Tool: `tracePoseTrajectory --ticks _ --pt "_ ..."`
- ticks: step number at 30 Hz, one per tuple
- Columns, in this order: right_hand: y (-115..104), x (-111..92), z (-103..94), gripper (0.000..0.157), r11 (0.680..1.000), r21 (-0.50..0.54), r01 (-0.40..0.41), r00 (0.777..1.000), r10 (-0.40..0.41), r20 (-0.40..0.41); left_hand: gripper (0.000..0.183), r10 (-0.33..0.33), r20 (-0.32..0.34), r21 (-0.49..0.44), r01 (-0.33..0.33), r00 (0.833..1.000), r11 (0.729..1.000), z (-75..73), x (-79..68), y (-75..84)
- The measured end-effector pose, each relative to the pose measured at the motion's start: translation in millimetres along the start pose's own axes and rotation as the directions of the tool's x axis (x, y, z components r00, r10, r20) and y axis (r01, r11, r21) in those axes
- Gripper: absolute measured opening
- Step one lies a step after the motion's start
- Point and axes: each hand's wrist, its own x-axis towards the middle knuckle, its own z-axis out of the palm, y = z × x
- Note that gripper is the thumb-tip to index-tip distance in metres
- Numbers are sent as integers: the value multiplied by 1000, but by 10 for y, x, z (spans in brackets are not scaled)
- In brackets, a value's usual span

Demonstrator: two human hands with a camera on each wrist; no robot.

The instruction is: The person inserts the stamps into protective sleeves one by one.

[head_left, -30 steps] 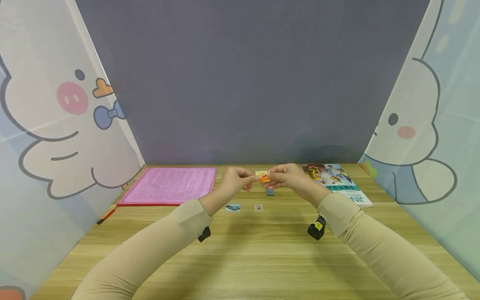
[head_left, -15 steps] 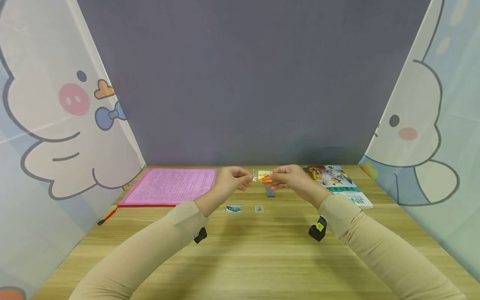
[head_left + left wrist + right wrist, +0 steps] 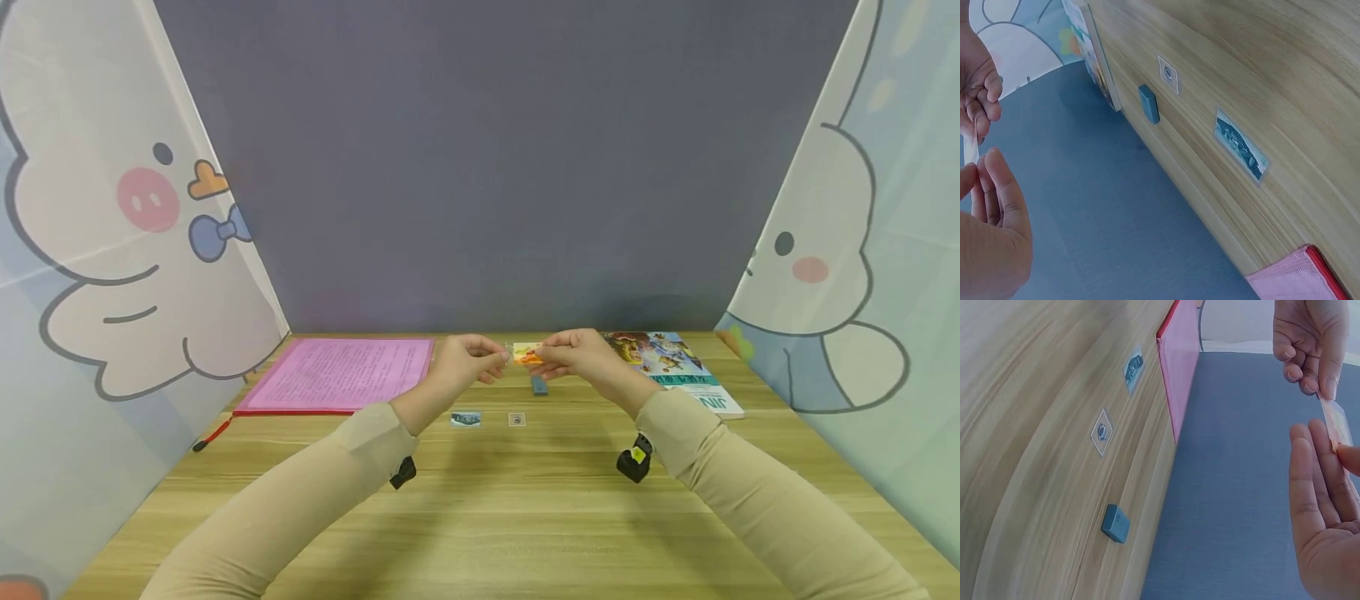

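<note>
Between both hands, raised over the far part of the table, is a small yellow-and-orange stamp [image 3: 527, 353] with a clear plastic sleeve [image 3: 1335, 419] around or beside it. My left hand [image 3: 468, 360] pinches the sleeve's left end between thumb and fingers. At the other end, my right hand [image 3: 576, 358] pinches the stamp, its thumb on the face and its fingers extended behind in the right wrist view. On the table below lie a blue-green picture stamp [image 3: 466, 419] and a smaller pale stamp [image 3: 517, 419]. Just beyond them rests a blue-grey block [image 3: 540, 386], like an eraser.
A pink zip folder [image 3: 337, 375] with a printed sheet and red edge lies at the back left. At the back right is a colourful book [image 3: 667, 358]. A dark grey panel [image 3: 495, 167] rises behind the wooden table [image 3: 525, 517], with cartoon-printed curtains at both sides.
My left hand has drawn slightly left from the stamp, so clear plastic shows between its fingertips and the stamp. My right hand keeps its pinch almost in place.
</note>
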Motion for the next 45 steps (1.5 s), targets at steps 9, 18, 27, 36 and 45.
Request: tracePoseTrajectory --ticks 9,18,27,36,45 --pt "10 11 11 31 1000 14 7 1000 -7 -10 12 8 -2 -6 -8 1000 1000 13 -3 0" --pt "34 17 20 30 1000 22 7 1000 -7 -13 12 -6 5 -11 6 1000 1000 14 -22 13" --pt "38 25 51 30 999 41 -4 999 5 -33 11 -9 -20 0 9 1000 1000 23 -36 26" --pt "31 19 76 30 999 52 -8 999 10 -34 14 13 -20 10 -13 1000 1000 9 -40 8" --pt "23 15 86 32 998 56 -16 999 17 -29 12 28 -14 9 -28 1000 1000 3 -47 -3"
